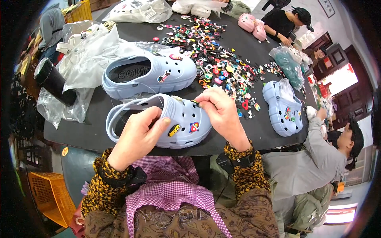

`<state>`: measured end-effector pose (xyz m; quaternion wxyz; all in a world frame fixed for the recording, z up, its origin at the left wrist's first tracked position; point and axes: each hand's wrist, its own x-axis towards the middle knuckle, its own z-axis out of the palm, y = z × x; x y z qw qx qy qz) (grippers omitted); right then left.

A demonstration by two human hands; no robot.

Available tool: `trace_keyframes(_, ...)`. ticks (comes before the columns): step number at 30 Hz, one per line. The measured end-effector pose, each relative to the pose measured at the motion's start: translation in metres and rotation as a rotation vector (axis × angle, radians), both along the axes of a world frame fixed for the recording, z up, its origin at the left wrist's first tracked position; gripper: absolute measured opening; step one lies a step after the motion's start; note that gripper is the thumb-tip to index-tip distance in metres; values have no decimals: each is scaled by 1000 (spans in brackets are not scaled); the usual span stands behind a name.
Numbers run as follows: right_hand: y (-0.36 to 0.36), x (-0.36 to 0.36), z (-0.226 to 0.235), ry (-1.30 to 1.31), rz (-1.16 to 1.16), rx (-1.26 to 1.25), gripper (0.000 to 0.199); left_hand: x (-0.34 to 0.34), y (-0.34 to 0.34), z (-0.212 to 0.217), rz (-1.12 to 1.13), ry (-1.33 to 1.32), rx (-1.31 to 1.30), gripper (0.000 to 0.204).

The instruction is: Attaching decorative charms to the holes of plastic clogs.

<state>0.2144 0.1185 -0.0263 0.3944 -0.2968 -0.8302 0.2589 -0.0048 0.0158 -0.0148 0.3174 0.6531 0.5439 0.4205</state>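
Observation:
A light blue clog lies on its sole at the near edge of the black table. My left hand is closed on the near side of its opening, with the thumb on the upper. My right hand pinches a small dark shoe charm against the holes on top of the toe; my fingers partly hide it. A yellow charm and a red and blue charm sit in the clog's near side. Just behind stands a matching clog with charms on its upper.
A heap of loose colourful charms spreads over the table's middle. Another light blue clog stands at right, pink clogs far off. Plastic bags and a black cylinder are at left. A co-worker in grey sits at right.

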Motion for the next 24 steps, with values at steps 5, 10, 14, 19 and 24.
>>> trace_keyframes(5,-4,-4,0,-38,-16,17,8,-1,0,-2,0,-7,29,20)
trace_keyframes(10,-6,-4,-5,-101,-52,198,11,0,1,-5,4,-28,27,20)
trace_keyframes(14,-14,-3,-7,-142,-105,361,16,1,0,0,3,7,10,20)
trace_keyframes(19,-14,-5,-7,-152,-109,389,17,2,0,1,13,19,7,20)
trace_keyframes(24,-14,-4,-6,-172,-118,419,19,2,1,1,13,16,19,19)
